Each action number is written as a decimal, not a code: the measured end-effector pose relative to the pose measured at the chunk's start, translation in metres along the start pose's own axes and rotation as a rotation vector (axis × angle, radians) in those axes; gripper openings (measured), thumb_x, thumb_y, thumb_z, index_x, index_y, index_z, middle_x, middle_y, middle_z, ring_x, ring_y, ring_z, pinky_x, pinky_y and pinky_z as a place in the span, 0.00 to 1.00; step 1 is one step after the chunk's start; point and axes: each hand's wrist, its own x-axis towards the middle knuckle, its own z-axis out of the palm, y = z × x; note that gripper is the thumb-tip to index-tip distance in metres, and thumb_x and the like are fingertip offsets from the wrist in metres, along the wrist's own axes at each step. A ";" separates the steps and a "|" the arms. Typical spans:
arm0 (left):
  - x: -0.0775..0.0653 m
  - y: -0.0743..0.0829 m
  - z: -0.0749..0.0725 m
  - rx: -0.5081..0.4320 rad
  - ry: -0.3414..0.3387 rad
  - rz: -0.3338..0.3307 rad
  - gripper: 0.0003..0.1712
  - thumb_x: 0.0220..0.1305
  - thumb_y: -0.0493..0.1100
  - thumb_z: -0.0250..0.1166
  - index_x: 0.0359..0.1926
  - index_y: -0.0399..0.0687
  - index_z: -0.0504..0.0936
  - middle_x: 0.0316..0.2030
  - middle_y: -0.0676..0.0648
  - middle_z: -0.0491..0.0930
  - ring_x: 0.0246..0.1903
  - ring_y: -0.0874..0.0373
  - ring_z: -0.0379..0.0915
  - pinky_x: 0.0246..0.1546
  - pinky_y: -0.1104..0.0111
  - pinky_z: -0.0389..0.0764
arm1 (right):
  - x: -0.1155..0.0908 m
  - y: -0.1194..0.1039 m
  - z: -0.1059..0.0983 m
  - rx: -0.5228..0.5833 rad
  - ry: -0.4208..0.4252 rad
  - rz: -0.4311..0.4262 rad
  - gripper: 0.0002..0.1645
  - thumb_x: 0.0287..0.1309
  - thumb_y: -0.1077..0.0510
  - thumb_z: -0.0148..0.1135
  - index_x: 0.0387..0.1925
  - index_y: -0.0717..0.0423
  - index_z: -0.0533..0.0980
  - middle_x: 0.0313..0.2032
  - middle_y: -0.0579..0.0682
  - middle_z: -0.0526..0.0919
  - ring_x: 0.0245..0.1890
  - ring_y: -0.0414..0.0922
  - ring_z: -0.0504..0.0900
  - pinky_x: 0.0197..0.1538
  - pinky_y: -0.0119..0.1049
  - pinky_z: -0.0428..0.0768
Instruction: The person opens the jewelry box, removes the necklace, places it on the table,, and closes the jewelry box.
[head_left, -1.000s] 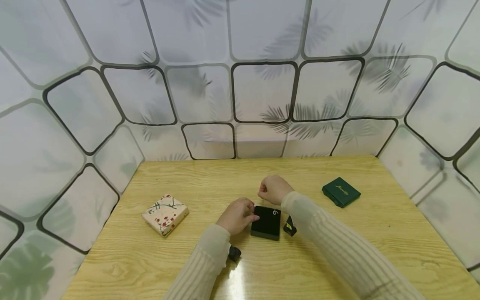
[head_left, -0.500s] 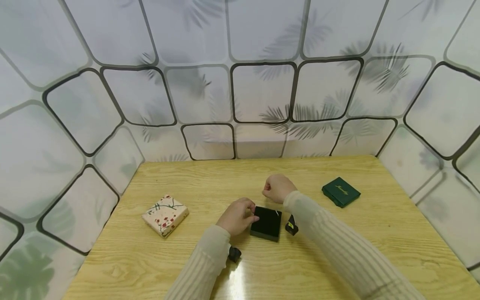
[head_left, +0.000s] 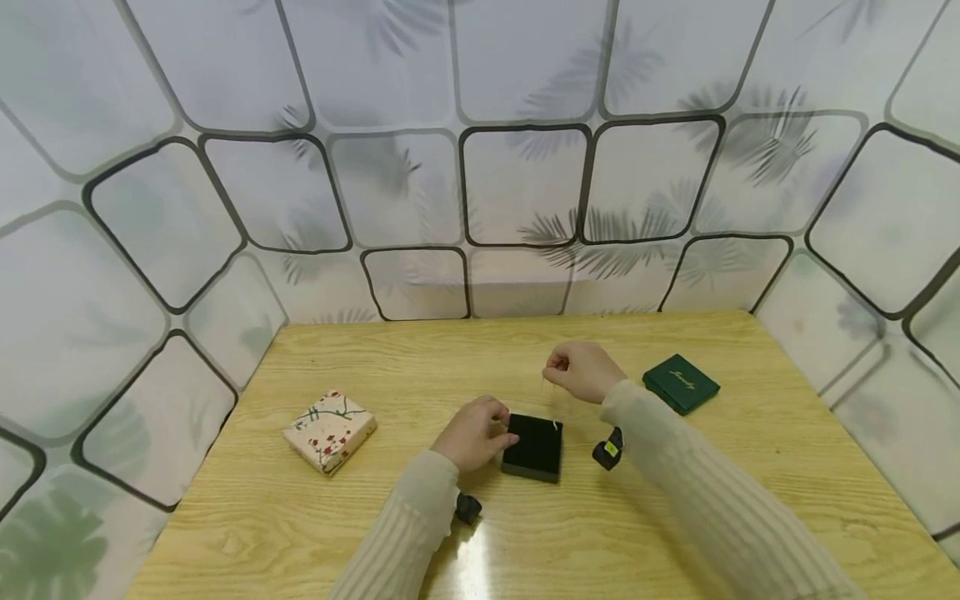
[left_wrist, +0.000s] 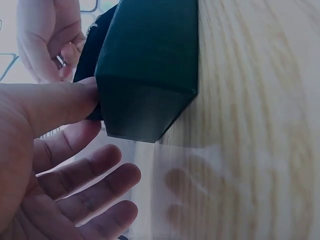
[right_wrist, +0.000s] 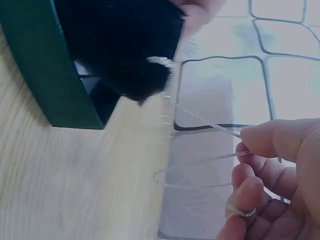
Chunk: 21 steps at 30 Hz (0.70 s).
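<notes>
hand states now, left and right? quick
Left hand: fingers rest against the side of the dark box, steadying it, not curled round it.
Right hand: fingers pinch a thin silver chain that runs to the box.

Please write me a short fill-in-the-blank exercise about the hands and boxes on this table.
1. The right hand pinches a thin silver ____.
2. The left hand touches the side of the open ____ box with its thumb.
3. The closed green box lies to the ____ of the open one, in the head view.
4. The box with the ____ pattern lies apart from both hands.

Missing words: chain; dark; right; floral
</notes>
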 end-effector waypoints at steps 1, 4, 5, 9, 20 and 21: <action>0.000 0.000 0.000 -0.006 -0.005 -0.006 0.12 0.57 0.51 0.65 0.35 0.50 0.75 0.41 0.53 0.73 0.39 0.59 0.70 0.38 0.68 0.74 | -0.002 0.001 -0.002 0.018 0.000 0.001 0.11 0.60 0.50 0.57 0.30 0.52 0.79 0.25 0.43 0.77 0.23 0.42 0.72 0.29 0.37 0.72; -0.001 -0.001 0.001 -0.015 -0.019 -0.025 0.15 0.57 0.53 0.64 0.38 0.49 0.75 0.40 0.53 0.73 0.38 0.60 0.70 0.38 0.68 0.74 | -0.008 0.003 -0.008 0.069 0.010 0.002 0.12 0.60 0.48 0.56 0.31 0.50 0.78 0.27 0.44 0.76 0.24 0.43 0.72 0.29 0.37 0.72; 0.000 -0.001 0.001 -0.016 -0.022 -0.031 0.15 0.57 0.53 0.64 0.39 0.49 0.75 0.40 0.53 0.73 0.38 0.60 0.70 0.38 0.68 0.74 | -0.009 0.004 -0.010 0.080 0.016 0.002 0.11 0.60 0.48 0.56 0.31 0.49 0.78 0.27 0.44 0.76 0.25 0.43 0.72 0.29 0.37 0.72; -0.001 -0.001 0.002 -0.030 -0.024 -0.048 0.20 0.57 0.55 0.64 0.44 0.48 0.74 0.40 0.52 0.74 0.39 0.59 0.70 0.39 0.67 0.74 | -0.013 0.006 -0.015 0.121 0.032 -0.005 0.10 0.60 0.47 0.56 0.30 0.45 0.77 0.29 0.44 0.77 0.28 0.44 0.72 0.28 0.38 0.73; -0.002 0.008 0.005 -0.013 -0.105 0.013 0.56 0.38 0.69 0.69 0.67 0.54 0.57 0.63 0.55 0.58 0.61 0.57 0.57 0.56 0.59 0.66 | -0.021 0.013 -0.020 0.257 0.055 0.013 0.11 0.63 0.50 0.53 0.35 0.51 0.76 0.30 0.48 0.77 0.27 0.46 0.76 0.29 0.39 0.76; -0.002 0.008 0.005 0.005 -0.111 0.038 0.57 0.37 0.69 0.69 0.67 0.55 0.57 0.63 0.55 0.58 0.61 0.57 0.56 0.56 0.59 0.66 | -0.022 0.014 -0.021 0.273 0.058 0.015 0.11 0.64 0.50 0.53 0.36 0.53 0.76 0.30 0.49 0.77 0.27 0.47 0.76 0.29 0.40 0.76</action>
